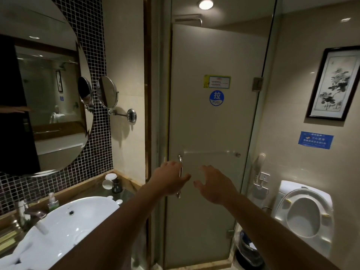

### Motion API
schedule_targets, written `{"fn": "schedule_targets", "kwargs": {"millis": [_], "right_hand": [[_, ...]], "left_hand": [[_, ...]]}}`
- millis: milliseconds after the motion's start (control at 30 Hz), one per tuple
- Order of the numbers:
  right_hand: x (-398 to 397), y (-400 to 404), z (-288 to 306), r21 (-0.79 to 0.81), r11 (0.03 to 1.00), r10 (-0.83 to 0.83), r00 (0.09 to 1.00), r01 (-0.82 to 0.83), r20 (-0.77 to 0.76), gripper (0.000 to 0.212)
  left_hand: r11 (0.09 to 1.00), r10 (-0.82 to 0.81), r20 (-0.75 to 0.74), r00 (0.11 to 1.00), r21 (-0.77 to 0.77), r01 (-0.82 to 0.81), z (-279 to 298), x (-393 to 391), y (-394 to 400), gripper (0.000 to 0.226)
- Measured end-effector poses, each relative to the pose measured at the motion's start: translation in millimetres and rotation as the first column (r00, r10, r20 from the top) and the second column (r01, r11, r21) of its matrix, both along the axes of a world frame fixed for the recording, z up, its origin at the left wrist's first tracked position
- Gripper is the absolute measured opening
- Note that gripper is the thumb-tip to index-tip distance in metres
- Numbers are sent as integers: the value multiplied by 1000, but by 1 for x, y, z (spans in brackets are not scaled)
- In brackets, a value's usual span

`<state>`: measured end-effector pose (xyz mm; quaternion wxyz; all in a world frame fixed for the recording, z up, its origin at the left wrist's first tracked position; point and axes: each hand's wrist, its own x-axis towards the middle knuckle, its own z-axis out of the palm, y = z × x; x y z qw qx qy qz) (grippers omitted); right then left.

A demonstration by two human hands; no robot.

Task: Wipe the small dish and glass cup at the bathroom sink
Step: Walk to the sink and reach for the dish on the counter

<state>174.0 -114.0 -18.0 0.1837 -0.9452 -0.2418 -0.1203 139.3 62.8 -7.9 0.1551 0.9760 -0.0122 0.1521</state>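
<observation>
A small white dish [107, 185] and a white cup [111, 176] sit in the far corner of the sink counter. A dark, glass-like cup [117, 186] stands right beside them. Both my arms reach forward toward the frosted shower door [204, 123], well to the right of these. My left hand [168, 178] is at the door's metal handle [179, 191], which shows between its thumb and fingers; I see no closed grip. My right hand [214, 184] hovers in front of the door with fingers spread, holding nothing.
The white basin [78, 217] with its faucet [36, 215] lies at lower left. A white towel [23, 252] is draped over its near rim, and a soap bottle [52, 201] stands behind. At right are a toilet [303, 213], a wall phone [260, 166] and a bin [249, 250].
</observation>
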Motion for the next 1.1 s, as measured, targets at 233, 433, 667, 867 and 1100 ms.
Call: {"fn": "schedule_targets", "kwargs": {"millis": [233,433,667,867,1100], "right_hand": [[35,29,-9,-10,999,42,999,-42,7,53],[76,53,-22,-13,990,139,989,-140,-51,62],[115,92,-26,1,959,284,957,-285,-54,63],[130,125,-34,-30,931,361,930,-364,-70,63],[145,181,-39,-52,910,407,911,-411,-69,60]], "left_hand": [[998,68,-55,996,10,-68,-15,29,21,59],[992,128,-35,991,-5,-128,-19,49,44,57],[967,245,-42,969,-54,-247,-31,66,85,57],[939,337,-70,939,-52,-341,-38,73,118,62],[927,371,-77,925,-19,-374,-40,82,154,60]]}}
